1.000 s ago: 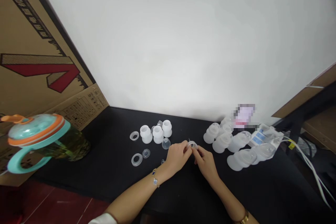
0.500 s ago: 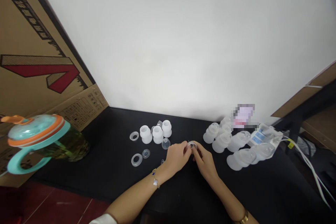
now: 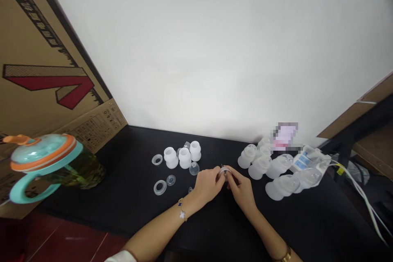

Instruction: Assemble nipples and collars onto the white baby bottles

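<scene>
1. The left hand and right hand are drawn close together above the black worktop, their fingertips pinching a small translucent ring between them. The fingers hide part of it, so its exact form is hard to tell.
2. The ring looks light, soft and a little slippery; its exposed rim seems the best place to hold it.
3. To the left stand three frosted white cups, with two flat rings, one clear dome and one small clear disc.
4. To the right lie about six frosted bottle-shaped pieces.
</scene>
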`<state>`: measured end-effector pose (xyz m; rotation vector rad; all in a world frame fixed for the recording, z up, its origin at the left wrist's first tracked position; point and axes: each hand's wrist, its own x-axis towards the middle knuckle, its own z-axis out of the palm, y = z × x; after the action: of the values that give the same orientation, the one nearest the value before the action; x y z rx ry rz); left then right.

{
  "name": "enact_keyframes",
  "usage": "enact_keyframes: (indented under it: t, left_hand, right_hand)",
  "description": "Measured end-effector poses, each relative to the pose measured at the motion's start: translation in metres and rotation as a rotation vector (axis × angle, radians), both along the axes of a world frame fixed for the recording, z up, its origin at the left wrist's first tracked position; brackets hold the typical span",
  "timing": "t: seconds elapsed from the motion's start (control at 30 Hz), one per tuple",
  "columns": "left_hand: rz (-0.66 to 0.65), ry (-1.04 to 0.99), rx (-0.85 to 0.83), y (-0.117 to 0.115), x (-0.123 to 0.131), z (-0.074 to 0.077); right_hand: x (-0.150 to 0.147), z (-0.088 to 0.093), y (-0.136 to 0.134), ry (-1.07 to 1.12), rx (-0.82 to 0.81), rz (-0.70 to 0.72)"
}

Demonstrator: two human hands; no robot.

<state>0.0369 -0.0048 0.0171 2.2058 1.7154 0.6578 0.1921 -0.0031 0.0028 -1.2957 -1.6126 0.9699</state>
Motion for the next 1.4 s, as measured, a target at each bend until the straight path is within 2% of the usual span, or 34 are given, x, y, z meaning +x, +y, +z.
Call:
enact_keyframes:
  t: [0.27,0.53,0.97,1.13,1.4]
  left_hand:
    - [0.011,0.034,0.005,0.0010,-0.0004,-0.0032]
    - [-0.035,0.026,-0.009,0.0019,-0.0010,-0.0023]
    - [0.001,0.101,-0.014,-0.0008,0.0027,-0.0016]
    - [0.021,-0.002,0.013,-0.0013,0.0024,0.0000]
    - [-0.057,-0.090,0.050,-0.0004,0.0008,-0.0030]
  right_hand:
    - [0.0003,-0.0010,0.0012,0.013,-0.040,0.019]
    - [-0.0006,-0.0027,0.0016,0.009,-0.022,0.023]
    - [-0.0016,0.0012,-0.0002,-0.059,-0.069,0.035]
    - [-0.0028,0.0020,-0.0014,-0.041,-0.064,0.027]
    - [-0.0024,-0.0037,-0.0008,-0.081,-0.020,0.004]
